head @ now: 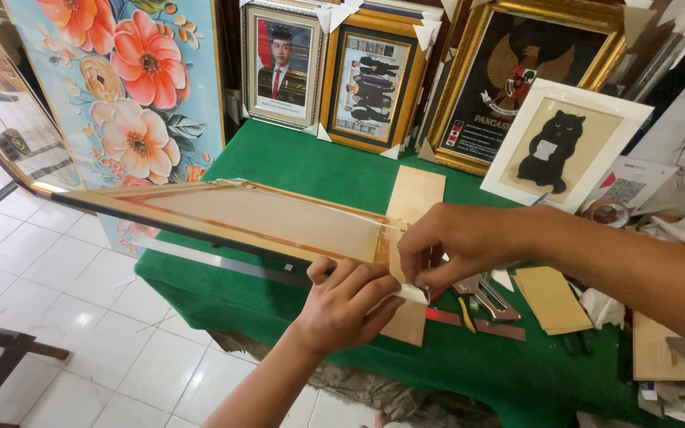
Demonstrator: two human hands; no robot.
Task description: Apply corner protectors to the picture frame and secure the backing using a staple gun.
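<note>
Frame (223, 214) tilted up off green table (295, 162), corner end at my hands. Left hand (342, 305) curled under that corner, gripping it. Right hand (457, 246) pinches white tape (415, 293) at same corner, fingers closed. I judge: corner-taping step; next needs firm press along edge. Left: floral panel (132, 87). Back: two gold-framed photos, emblem frame. Right: white-framed black cat picture (560, 143), square code label (624, 190).
</note>
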